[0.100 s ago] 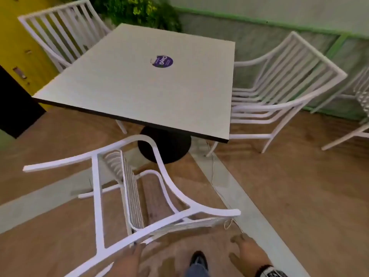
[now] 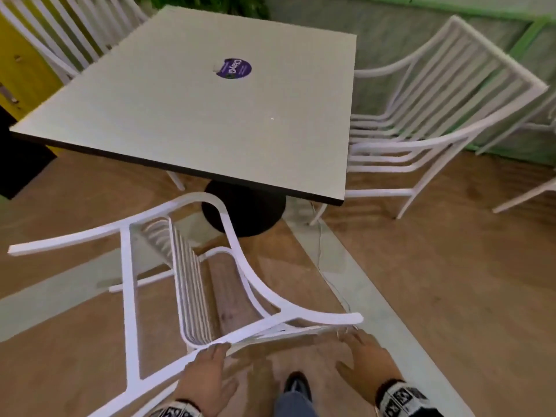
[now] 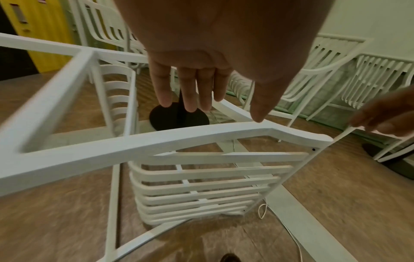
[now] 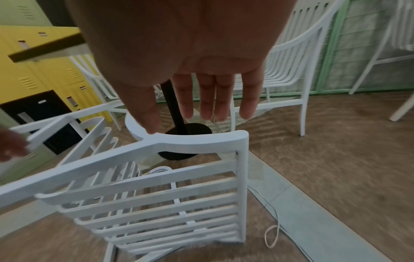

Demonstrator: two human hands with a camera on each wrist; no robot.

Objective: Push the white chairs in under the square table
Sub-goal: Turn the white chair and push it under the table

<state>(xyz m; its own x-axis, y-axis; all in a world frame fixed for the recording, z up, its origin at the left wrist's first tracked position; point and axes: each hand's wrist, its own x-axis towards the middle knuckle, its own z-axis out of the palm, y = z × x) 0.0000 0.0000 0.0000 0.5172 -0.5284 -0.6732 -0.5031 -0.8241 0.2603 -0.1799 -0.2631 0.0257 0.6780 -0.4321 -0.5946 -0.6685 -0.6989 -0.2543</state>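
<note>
Since a moment ago, our left hand (image 2: 207,375) and right hand (image 2: 365,361) have risen to the near chair (image 2: 192,296)'s top rail. Fingers (image 3: 190,88) straight, loosely spread, gripping nothing; the desk (image 2: 192,115) stands at twelve o'clock.

**Where everything sits around the table**

We stand at the near side of the square table (image 2: 192,115), with the near chair (image 2: 192,296) between us and it. This chair sits turned at an angle, its seat clear of the tabletop, its front towards the table's pedestal base (image 2: 249,212). A sticker (image 2: 234,68) lies on the tabletop, towards the far side. A second chair (image 2: 427,121) stands at the table's right edge, a third chair (image 2: 57,34) at the far left corner. Our left hand (image 2: 207,377) and right hand (image 2: 367,359) are behind the near chair's back, our shoe (image 2: 296,383) on the floor between them. A cable (image 2: 328,278) runs along the floor right of the near chair.
</note>
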